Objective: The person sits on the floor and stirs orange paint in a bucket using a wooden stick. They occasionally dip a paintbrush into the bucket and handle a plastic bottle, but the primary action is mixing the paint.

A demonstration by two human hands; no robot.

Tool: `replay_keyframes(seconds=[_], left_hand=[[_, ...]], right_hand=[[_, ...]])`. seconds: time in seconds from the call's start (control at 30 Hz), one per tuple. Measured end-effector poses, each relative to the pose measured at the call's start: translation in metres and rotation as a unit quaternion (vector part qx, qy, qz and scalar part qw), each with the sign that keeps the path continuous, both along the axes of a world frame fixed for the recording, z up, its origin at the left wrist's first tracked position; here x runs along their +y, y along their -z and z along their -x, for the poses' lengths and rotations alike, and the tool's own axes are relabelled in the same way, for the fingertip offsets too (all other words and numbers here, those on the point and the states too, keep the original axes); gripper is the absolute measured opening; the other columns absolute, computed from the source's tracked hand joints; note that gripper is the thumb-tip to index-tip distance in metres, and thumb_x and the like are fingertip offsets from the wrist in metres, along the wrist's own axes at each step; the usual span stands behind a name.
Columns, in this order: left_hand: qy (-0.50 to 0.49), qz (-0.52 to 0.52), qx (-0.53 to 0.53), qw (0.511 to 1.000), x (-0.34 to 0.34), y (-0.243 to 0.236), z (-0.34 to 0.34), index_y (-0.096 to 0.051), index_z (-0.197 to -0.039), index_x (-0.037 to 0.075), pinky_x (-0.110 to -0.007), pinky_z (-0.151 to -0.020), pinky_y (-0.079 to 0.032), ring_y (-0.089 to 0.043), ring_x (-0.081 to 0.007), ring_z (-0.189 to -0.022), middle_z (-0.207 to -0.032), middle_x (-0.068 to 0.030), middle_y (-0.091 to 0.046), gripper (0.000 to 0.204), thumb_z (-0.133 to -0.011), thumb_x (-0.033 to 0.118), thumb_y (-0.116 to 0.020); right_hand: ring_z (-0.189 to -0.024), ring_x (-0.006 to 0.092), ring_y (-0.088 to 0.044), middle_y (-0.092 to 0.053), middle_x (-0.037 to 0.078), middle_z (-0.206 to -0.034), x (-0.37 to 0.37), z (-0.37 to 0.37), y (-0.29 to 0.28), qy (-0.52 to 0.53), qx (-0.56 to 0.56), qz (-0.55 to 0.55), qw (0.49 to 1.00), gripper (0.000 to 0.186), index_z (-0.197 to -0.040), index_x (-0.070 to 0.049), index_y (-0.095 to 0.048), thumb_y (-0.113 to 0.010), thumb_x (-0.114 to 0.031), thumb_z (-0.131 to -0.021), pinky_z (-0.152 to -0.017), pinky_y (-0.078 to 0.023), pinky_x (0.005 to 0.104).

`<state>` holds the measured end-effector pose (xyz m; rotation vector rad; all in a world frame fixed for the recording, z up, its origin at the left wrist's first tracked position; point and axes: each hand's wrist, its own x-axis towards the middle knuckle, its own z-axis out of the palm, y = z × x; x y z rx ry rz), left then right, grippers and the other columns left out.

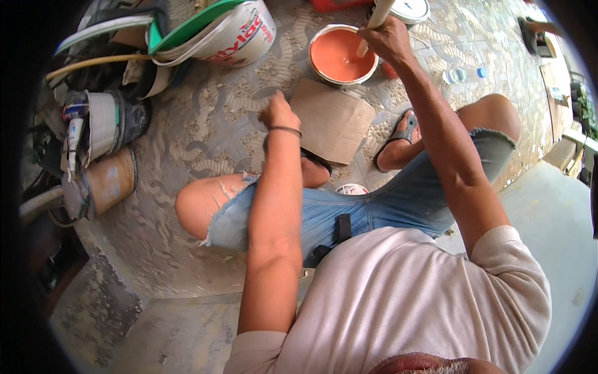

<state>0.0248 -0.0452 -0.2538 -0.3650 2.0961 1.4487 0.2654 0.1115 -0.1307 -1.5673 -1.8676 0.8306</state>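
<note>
My right hand (387,40) is wrapped round a pale stick (380,14) over a white-rimmed bucket (313,70). The stick's lower end dips into the orange paint (334,57) inside. My left hand (279,113), a dark band at its wrist, hovers left of a flat piece of cardboard (331,121). Its fingers look curled in and slightly blurred, and I see nothing in them. The cardboard lies on the floor between my feet and the bucket, just in front of the left foot.
Left stand a large white tub with a green rim (249,37), a dark bucket (132,119) and a brown container (114,181). Beyond my right hand is a white-lidded pail (412,9). A clear bottle (456,76) lies right, near a blue cap (481,73).
</note>
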Motion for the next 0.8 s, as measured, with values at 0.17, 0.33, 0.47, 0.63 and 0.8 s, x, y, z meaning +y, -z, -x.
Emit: replay_keyframes(seconds=[0.17, 0.33, 0.47, 0.63, 0.8], left_hand=[[0.334, 0.216, -0.07, 0.915, -0.059, 0.03, -0.053, -0.066, -0.12, -0.013, -0.04, -0.096, -0.056, -0.07, -0.0266, -0.112, -0.127, -0.0255, -0.069, 0.052, -0.09, 0.028, -0.075], [0.457, 0.377, -0.057, 0.803, -0.067, 0.067, -0.033, -0.065, -0.121, -0.011, -0.042, -0.093, -0.056, -0.07, -0.027, -0.111, -0.124, -0.0244, -0.071, 0.052, -0.093, 0.033, -0.074], [0.25, 0.253, -0.033, 0.934, -0.064, 0.04, -0.039, -0.059, -0.133, -0.005, -0.043, -0.094, -0.057, -0.069, -0.0311, -0.113, -0.131, -0.0232, -0.068, 0.056, -0.094, 0.032, -0.074], [0.093, 0.158, 0.014, 0.983, -0.048, 0.04, -0.021, -0.049, -0.148, 0.005, -0.049, -0.1, -0.053, -0.064, -0.0385, -0.12, -0.143, -0.023, -0.059, 0.058, -0.097, 0.022, -0.07], [-0.026, 0.067, 0.12, 0.99, -0.051, 0.126, 0.023, -0.049, -0.147, 0.002, -0.048, -0.105, -0.051, -0.062, -0.0389, -0.125, -0.147, -0.0226, -0.055, 0.062, -0.091, 0.011, -0.073]], right_hand=[[-0.082, 0.0311, -0.074, -0.076, 0.015, -0.086, 0.001, -0.022, 0.01, 0.037, -0.078, -0.024, 0.996, 0.038, -0.095, -0.007, -0.079, -0.077, -0.043, -0.085, -0.078, -0.056, 0.0431], [-0.083, 0.029, -0.074, -0.076, 0.011, -0.083, -0.023, -0.01, -0.004, 0.057, -0.008, 0.021, 0.998, 0.037, -0.095, -0.011, -0.08, -0.078, -0.046, -0.084, -0.078, -0.055, 0.0415], [-0.081, 0.0258, -0.073, -0.076, 0.008, -0.081, -0.028, -0.017, 0.0, 0.121, 0.009, -0.019, 0.992, 0.035, -0.093, -0.013, -0.079, -0.077, -0.046, -0.084, -0.077, -0.055, 0.0397], [-0.085, 0.0388, -0.075, -0.079, 0.015, -0.093, -0.013, -0.008, -0.009, 0.13, -0.005, -0.026, 0.991, 0.022, -0.091, -0.007, -0.077, -0.074, -0.028, -0.085, -0.074, -0.056, 0.049], [-0.072, 0.0208, -0.072, -0.074, 0.002, -0.072, -0.027, -0.004, -0.004, 0.031, -0.002, -0.008, 0.999, 0.03, -0.092, -0.011, -0.076, -0.073, -0.041, -0.091, -0.07, -0.055, 0.0373]])
